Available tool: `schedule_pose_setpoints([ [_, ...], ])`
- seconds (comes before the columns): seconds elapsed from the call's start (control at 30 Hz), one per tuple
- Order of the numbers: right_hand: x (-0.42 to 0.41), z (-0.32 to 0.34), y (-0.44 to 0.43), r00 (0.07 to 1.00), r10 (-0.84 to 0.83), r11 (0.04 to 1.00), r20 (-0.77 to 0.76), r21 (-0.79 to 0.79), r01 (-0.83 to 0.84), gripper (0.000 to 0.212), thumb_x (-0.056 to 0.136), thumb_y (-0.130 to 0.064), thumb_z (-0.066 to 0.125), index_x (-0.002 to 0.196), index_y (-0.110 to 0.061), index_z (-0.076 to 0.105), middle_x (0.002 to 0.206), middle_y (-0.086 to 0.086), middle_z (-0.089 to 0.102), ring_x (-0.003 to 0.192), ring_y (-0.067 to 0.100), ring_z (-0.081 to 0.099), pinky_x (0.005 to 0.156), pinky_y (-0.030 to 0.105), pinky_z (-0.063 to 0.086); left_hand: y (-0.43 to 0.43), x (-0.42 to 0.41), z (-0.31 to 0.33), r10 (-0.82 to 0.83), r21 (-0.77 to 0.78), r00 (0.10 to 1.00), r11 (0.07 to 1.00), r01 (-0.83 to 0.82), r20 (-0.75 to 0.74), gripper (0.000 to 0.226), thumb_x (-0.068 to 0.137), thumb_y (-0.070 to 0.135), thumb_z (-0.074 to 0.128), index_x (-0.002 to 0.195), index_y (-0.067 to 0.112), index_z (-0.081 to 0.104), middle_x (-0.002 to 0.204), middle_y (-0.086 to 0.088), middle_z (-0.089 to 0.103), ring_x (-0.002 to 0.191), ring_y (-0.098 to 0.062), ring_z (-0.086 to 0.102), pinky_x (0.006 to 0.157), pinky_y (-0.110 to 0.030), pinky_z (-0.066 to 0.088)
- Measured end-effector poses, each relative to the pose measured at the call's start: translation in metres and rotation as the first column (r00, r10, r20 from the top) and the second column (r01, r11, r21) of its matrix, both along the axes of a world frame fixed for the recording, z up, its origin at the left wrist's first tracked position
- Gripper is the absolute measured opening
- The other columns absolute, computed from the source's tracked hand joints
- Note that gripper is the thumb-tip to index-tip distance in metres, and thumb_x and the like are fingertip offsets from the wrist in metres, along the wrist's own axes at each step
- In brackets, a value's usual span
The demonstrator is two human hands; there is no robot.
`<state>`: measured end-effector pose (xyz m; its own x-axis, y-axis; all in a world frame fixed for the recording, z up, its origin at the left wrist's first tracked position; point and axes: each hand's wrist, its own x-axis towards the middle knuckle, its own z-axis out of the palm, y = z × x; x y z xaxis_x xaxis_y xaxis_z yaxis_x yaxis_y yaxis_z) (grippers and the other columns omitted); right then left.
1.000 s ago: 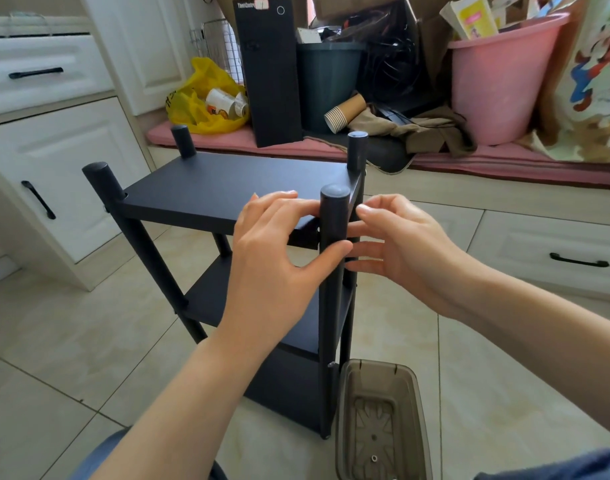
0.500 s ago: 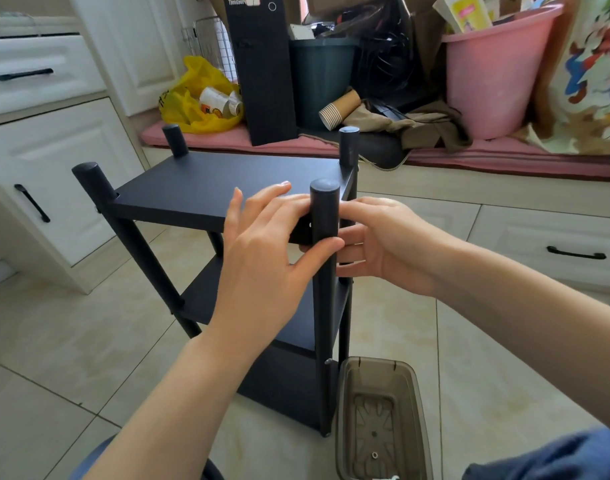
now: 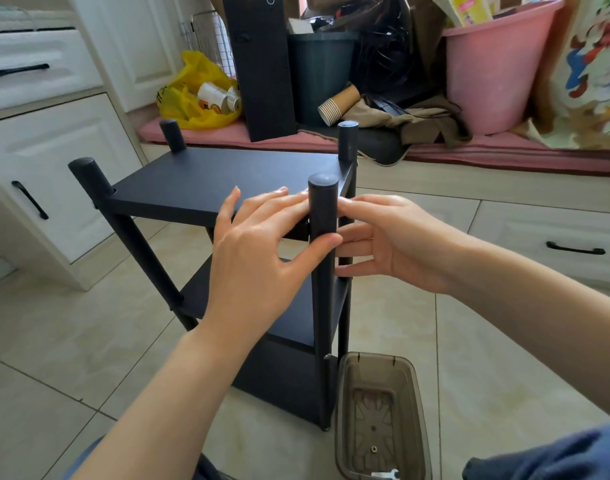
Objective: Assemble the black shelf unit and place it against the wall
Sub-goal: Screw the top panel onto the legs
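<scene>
The shelf unit stands upright on the floor. Count: four posts, three boards, two hands, one tray.

Reference: the near right post, long axis vertical.

- Left of the post, the left hand lays straight, slightly spread fingers along the top board, with the tips at the post. The thumb presses the post's front.
- Right of the post, the right hand keeps straight fingers close together, with the tips touching the post's side.
- Neither hand wraps the post, and both are equally near. Any seating check likely acts along this axis.
- Below and right of the post, the tray sits just beside its foot.
</scene>
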<state>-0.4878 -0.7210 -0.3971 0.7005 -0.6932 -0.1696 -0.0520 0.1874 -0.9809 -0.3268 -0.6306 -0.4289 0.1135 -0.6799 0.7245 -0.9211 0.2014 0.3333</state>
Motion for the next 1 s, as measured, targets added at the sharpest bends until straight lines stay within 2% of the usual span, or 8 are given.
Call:
schedule_pose_setpoints([
  [0.17,-0.017,-0.022,-0.003,0.992,-0.036,0.997,-0.118,-0.07,0.028,0.031,0.102,-0.028,0.051,0.116,-0.003,0.063,0.102,0.014,0.075,0.097,0.027,0.073,0.09,0.047,0.057,-0.002,0.0,-0.004,0.005,-0.025,1.0,1.0,-0.005,-0.006,0.053,0.09,0.058,0.057,0.124,0.019,0.071,0.127,0.007,0.068,0.13,-0.012,0.053,0.12,-0.039,0.022],
  [0.33,-0.034,-0.082,-0.008,0.897,0.109,0.993,-0.428,0.0,-0.12,0.022,0.099,-0.022,0.057,0.11,-0.005,0.067,0.1,0.009,0.076,0.096,0.024,0.073,0.09,0.042,0.058,-0.002,-0.003,-0.008,0.009,-0.082,1.0,0.997,-0.007,0.025,0.056,0.094,0.06,0.051,0.123,0.016,0.071,0.126,0.004,0.069,0.129,-0.014,0.055,0.116,-0.04,0.027],
  [0.43,-0.038,-0.136,-0.014,0.77,0.174,0.979,-0.614,0.024,-0.203,0.021,0.101,-0.023,0.056,0.11,-0.007,0.065,0.1,0.009,0.076,0.094,0.022,0.074,0.086,0.038,0.06,-0.002,-0.004,-0.011,0.021,-0.116,0.998,0.993,-0.015,0.057,0.05,0.096,0.053,0.055,0.122,0.014,0.07,0.125,0.002,0.07,0.128,-0.018,0.056,0.114,-0.043,0.031],
  [0.53,-0.038,-0.195,-0.011,0.543,0.24,0.945,-0.805,0.067,-0.32,0.023,0.101,-0.022,0.054,0.115,-0.006,0.064,0.106,0.01,0.073,0.096,0.023,0.072,0.081,0.031,0.061,-0.003,-0.004,-0.014,0.022,-0.144,0.997,0.99,-0.012,0.07,0.047,0.097,0.05,0.055,0.121,0.012,0.071,0.124,0.0,0.07,0.127,-0.021,0.057,0.113,-0.045,0.032],
  [0.7,-0.022,-0.286,0.001,0.236,0.264,0.887,-0.935,0.14,-0.439,0.016,0.097,-0.015,0.057,0.112,-0.01,0.061,0.092,0.003,0.069,0.076,0.016,0.066,0.073,0.025,0.059,-0.006,-0.006,-0.017,0.031,-0.177,0.998,0.984,-0.02,0.059,0.047,0.098,0.05,0.054,0.12,0.012,0.071,0.124,0.0,0.07,0.125,-0.021,0.058,0.113,-0.043,0.032],
  [0.77,-0.016,-0.312,0.01,0.218,0.231,0.865,-0.948,0.097,-0.493,0.015,0.096,-0.015,0.059,0.11,-0.015,0.055,0.106,0.006,0.067,0.096,0.022,0.065,0.077,0.025,0.053,-0.007,-0.008,-0.018,0.033,-0.201,0.998,0.979,-0.02,0.062,0.045,0.098,0.048,0.056,0.118,0.011,0.071,0.123,0.0,0.07,0.124,-0.02,0.058,0.111,-0.043,0.035],
  [0.87,-0.019,-0.35,0.027,0.259,0.195,0.889,-0.946,0.059,-0.454,0.035,0.1,-0.02,0.051,0.134,-0.011,0.051,0.135,0.012,0.056,0.119,0.026,0.056,0.095,0.03,0.043,-0.007,-0.009,-0.021,0.028,-0.225,0.998,0.974,-0.015,0.055,0.043,0.099,0.046,0.057,0.116,0.01,0.072,0.121,0.001,0.07,0.122,-0.019,0.057,0.109,-0.042,0.036],
  [1.0,-0.032,-0.404,0.035,0.293,0.186,0.935,-0.938,0.076,-0.347,0.028,0.1,-0.019,0.047,0.122,-0.008,0.06,0.122,0.011,0.063,0.113,0.027,0.06,0.079,0.024,0.044,-0.008,-0.009,-0.023,0.02,-0.233,0.998,0.972,-0.008,0.053,0.043,0.099,0.045,0.057,0.114,0.008,0.072,0.121,0.001,0.069,0.121,-0.018,0.056,0.108,-0.048,0.038],
])
